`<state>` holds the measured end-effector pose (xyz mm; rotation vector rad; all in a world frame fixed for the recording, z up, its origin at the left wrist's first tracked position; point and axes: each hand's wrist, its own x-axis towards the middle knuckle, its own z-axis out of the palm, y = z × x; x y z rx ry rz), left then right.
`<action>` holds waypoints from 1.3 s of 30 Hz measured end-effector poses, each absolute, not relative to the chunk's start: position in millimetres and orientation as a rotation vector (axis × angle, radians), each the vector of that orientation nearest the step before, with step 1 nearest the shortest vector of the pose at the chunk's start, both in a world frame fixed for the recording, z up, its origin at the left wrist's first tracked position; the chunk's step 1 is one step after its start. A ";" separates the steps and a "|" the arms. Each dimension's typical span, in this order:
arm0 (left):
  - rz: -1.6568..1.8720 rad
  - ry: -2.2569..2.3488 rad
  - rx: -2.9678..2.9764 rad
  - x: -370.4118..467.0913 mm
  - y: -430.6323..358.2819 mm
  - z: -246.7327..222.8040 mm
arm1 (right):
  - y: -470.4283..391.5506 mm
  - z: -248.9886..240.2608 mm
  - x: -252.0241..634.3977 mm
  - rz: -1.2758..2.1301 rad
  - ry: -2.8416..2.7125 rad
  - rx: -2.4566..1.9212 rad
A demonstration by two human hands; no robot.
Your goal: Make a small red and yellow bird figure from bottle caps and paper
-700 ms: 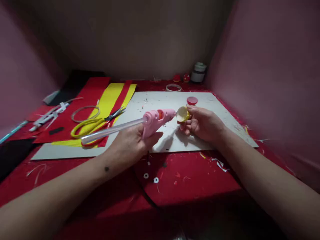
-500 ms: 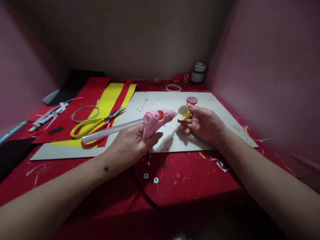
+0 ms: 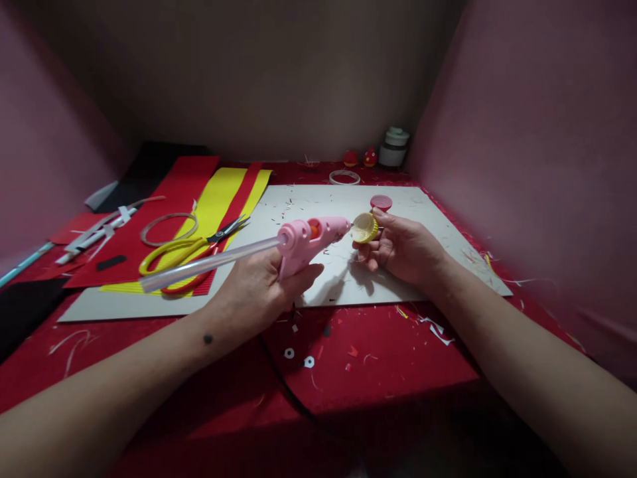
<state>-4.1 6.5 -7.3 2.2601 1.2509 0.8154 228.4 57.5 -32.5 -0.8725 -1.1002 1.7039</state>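
My left hand (image 3: 259,285) is closed around the handle of a pink hot glue gun (image 3: 303,242). A long clear glue stick (image 3: 213,264) juts out of the gun's back end. The nozzle points right, at the opening of a small yellow ridged cup (image 3: 373,229); whether they touch I cannot tell. Fingers of my right hand (image 3: 398,249) pinch this cup by its far side, above the white board (image 3: 279,199). Whitish stuff shows inside the cup. Just behind it a red round piece (image 3: 381,202) lies on the board.
Yellow-and-red-handled scissors (image 3: 186,255) lie at left on corrugated yellow (image 3: 219,189) and red sheets (image 3: 174,186). A tape ring (image 3: 344,178), two small red figures (image 3: 369,157) and a jar (image 3: 395,147) stand behind. Paper eyes (image 3: 308,362) and scraps dot the red cloth (image 3: 199,398).
The glue gun has tilted slightly, its stick's rear end shifting left and down. The cup has turned a little and stays at the nozzle. Both hands keep their grip.
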 end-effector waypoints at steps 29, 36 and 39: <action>0.821 1.234 2.338 -2.5 7.7 -10.1 | 57.5 -32.8 227.4 1.821 -1.148 -0.862; 0.818 1.268 2.333 -3.6 8.9 -11.8 | 56.3 -32.3 228.0 1.897 -1.208 -0.873; 0.790 1.244 2.323 -2.8 8.9 -10.7 | 56.1 -31.3 228.4 1.893 -1.197 -0.886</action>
